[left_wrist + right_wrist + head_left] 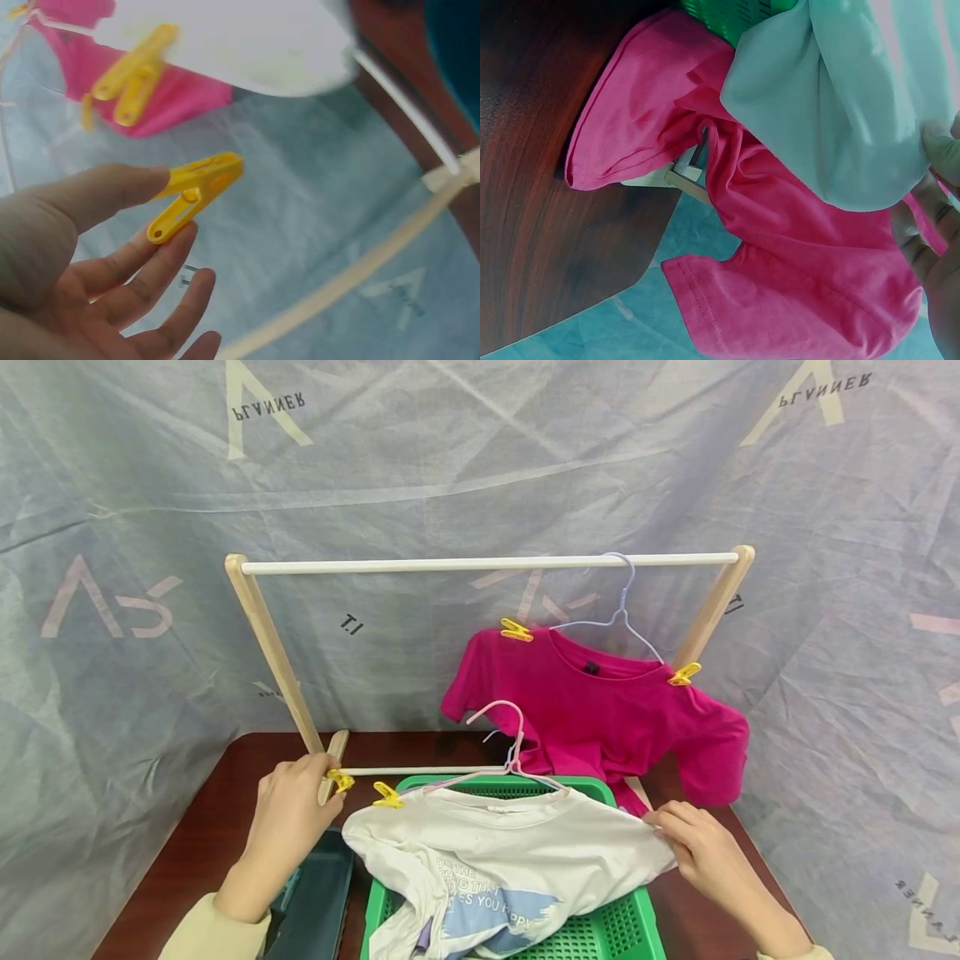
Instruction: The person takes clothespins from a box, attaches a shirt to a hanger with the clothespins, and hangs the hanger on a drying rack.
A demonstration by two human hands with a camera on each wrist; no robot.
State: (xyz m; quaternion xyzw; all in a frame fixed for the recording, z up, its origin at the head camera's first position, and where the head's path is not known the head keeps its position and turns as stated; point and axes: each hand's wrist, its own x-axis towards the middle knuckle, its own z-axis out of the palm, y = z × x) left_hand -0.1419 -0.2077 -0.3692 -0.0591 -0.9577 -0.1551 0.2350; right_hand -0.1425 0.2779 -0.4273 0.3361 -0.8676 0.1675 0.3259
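Observation:
A white printed T-shirt (517, 843) lies over a green basket (630, 927), a pink hanger (519, 735) at its neck. One yellow clip (387, 795) grips its shoulder on the left side. My left hand (292, 802) pinches another yellow clip (341, 779) between thumb and fingers, beside that shoulder and apart from it; the left wrist view shows this held clip (196, 191) too. At the other end, my right hand (697, 843) pinches the shirt's sleeve; in the right wrist view the fingers (941, 154) hold the white cloth (832, 112).
Behind stands a rack with a white top bar (420, 565) and wooden legs. A magenta T-shirt (600, 718) hangs from it on a blue hanger (622, 602) with two yellow clips. A dark tray (318, 893) lies left of the basket on the brown table (180, 852).

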